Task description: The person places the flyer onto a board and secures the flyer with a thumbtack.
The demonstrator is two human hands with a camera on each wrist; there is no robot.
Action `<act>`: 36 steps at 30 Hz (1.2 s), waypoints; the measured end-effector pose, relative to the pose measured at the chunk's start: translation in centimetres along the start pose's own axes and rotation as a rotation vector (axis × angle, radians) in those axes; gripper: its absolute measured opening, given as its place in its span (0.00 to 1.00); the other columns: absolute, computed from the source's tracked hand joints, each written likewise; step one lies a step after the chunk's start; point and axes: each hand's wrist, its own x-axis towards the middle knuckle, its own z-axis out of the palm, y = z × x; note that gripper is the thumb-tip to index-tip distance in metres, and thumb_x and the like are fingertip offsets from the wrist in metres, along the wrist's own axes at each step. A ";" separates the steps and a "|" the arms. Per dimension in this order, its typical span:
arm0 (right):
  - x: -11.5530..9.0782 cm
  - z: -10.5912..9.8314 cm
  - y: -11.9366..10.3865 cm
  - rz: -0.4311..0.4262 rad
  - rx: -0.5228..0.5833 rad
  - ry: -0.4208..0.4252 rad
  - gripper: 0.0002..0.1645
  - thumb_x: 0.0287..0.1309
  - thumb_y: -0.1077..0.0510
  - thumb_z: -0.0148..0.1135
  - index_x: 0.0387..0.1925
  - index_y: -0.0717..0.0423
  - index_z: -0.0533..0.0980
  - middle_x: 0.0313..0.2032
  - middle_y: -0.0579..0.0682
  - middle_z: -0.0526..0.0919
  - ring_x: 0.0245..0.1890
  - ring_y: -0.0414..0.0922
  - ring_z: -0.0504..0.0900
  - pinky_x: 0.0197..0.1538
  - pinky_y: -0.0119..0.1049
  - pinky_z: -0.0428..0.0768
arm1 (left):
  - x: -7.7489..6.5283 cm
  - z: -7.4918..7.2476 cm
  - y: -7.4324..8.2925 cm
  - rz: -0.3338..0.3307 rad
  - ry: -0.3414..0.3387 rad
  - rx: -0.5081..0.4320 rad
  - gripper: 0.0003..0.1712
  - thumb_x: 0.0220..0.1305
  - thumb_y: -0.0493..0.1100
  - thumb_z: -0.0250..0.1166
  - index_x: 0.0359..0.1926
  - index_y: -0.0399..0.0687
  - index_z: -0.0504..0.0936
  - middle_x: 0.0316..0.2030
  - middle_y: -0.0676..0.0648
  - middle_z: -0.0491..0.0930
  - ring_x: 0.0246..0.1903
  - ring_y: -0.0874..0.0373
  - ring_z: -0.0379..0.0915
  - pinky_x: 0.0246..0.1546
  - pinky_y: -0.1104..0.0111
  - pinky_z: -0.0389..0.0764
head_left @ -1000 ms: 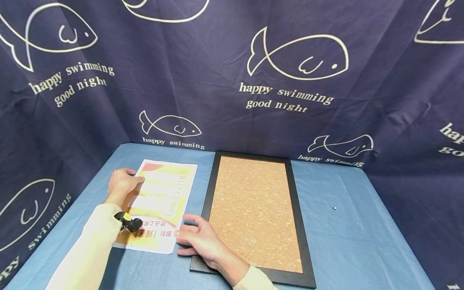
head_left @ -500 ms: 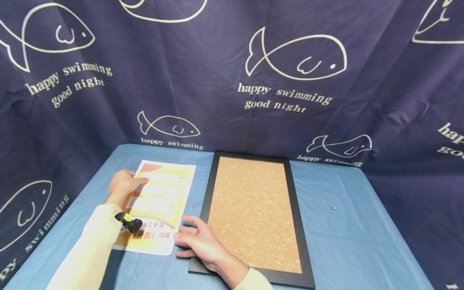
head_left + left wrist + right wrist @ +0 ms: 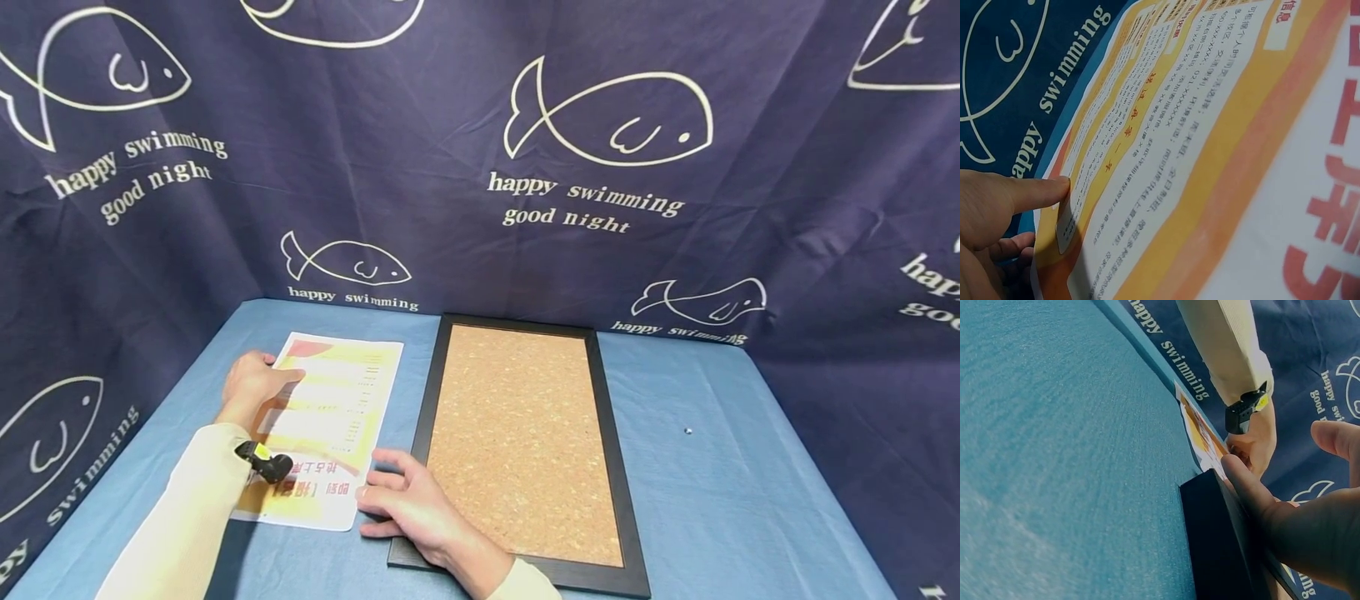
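A printed flyer [image 3: 330,400] in yellow, white and red lies on the blue table, its large text upside down in the head view. My left hand [image 3: 253,383] holds the flyer's left edge, its thumb [image 3: 1041,192] on top; other fingers are curled at the edge, partly hidden. My right hand [image 3: 420,507] is at the flyer's lower right edge with its fingers spread apart, lying over the black frame's left side. Whether its fingertips touch the paper is hard to tell. A cork board [image 3: 525,433] in a black frame lies right of the flyer.
A small shiny piece [image 3: 687,431] lies on the blue tablecloth [image 3: 720,500] right of the cork board. A dark blue curtain [image 3: 450,167] with fish drawings stands behind and at both sides. A black wrist camera [image 3: 270,464] overhangs the flyer's lower part.
The head view has shifted slightly, so everything sits a little further left. Both hands and the flyer otherwise keep their places.
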 end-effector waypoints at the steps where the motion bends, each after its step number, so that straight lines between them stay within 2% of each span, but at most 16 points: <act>1: 0.0 0.0 0.0 0.002 0.000 0.001 0.39 0.59 0.68 0.63 0.70 0.67 0.60 0.58 0.65 0.77 0.51 0.57 0.83 0.42 0.47 0.86 | 0.0 0.0 0.0 0.001 0.000 -0.002 0.44 0.58 0.55 0.72 0.63 0.28 0.67 0.58 0.27 0.70 0.53 0.34 0.66 0.59 0.44 0.67; 8: -0.3 0.3 0.0 0.004 -0.005 0.016 0.40 0.58 0.68 0.64 0.70 0.67 0.61 0.61 0.69 0.72 0.51 0.56 0.82 0.42 0.47 0.86 | -0.1 -0.2 -0.2 -0.008 -0.002 -0.029 0.42 0.58 0.53 0.73 0.60 0.27 0.67 0.53 0.28 0.70 0.50 0.35 0.66 0.56 0.45 0.70; 12: -0.4 0.3 0.1 0.003 0.002 0.010 0.39 0.58 0.68 0.63 0.70 0.67 0.61 0.60 0.69 0.73 0.51 0.57 0.82 0.42 0.47 0.86 | -0.3 -0.3 -0.2 0.037 0.019 -0.008 0.40 0.57 0.52 0.73 0.58 0.27 0.68 0.52 0.29 0.71 0.50 0.35 0.67 0.54 0.45 0.69; 21: -0.7 0.3 -0.1 -0.003 0.002 0.000 0.38 0.58 0.68 0.64 0.69 0.66 0.61 0.59 0.66 0.74 0.50 0.55 0.83 0.42 0.47 0.86 | -0.7 -1.1 -0.6 0.140 0.054 0.023 0.17 0.67 0.40 0.62 0.50 0.30 0.77 0.48 0.29 0.78 0.47 0.33 0.73 0.50 0.43 0.72; 26: -0.7 0.4 -0.1 -0.016 -0.002 -0.011 0.38 0.58 0.68 0.64 0.68 0.66 0.62 0.58 0.65 0.75 0.49 0.54 0.83 0.41 0.46 0.86 | -0.1 -1.4 -1.0 0.154 0.044 -0.029 0.17 0.66 0.39 0.60 0.48 0.28 0.79 0.46 0.29 0.78 0.45 0.35 0.73 0.47 0.46 0.75; 32: -0.7 0.2 -0.1 -0.016 -0.010 0.006 0.36 0.58 0.68 0.65 0.67 0.66 0.64 0.58 0.65 0.75 0.48 0.54 0.83 0.41 0.46 0.86 | 0.2 -1.8 -1.4 0.237 0.060 -0.051 0.16 0.65 0.38 0.63 0.46 0.25 0.80 0.41 0.29 0.80 0.40 0.37 0.75 0.39 0.52 0.77; 36: -0.7 0.1 -0.1 -0.022 -0.014 0.018 0.34 0.58 0.68 0.65 0.65 0.66 0.66 0.57 0.65 0.76 0.48 0.54 0.83 0.41 0.47 0.86 | 0.4 -1.9 -1.6 0.266 0.052 -0.082 0.15 0.66 0.37 0.63 0.46 0.25 0.80 0.39 0.30 0.81 0.38 0.40 0.76 0.35 0.57 0.77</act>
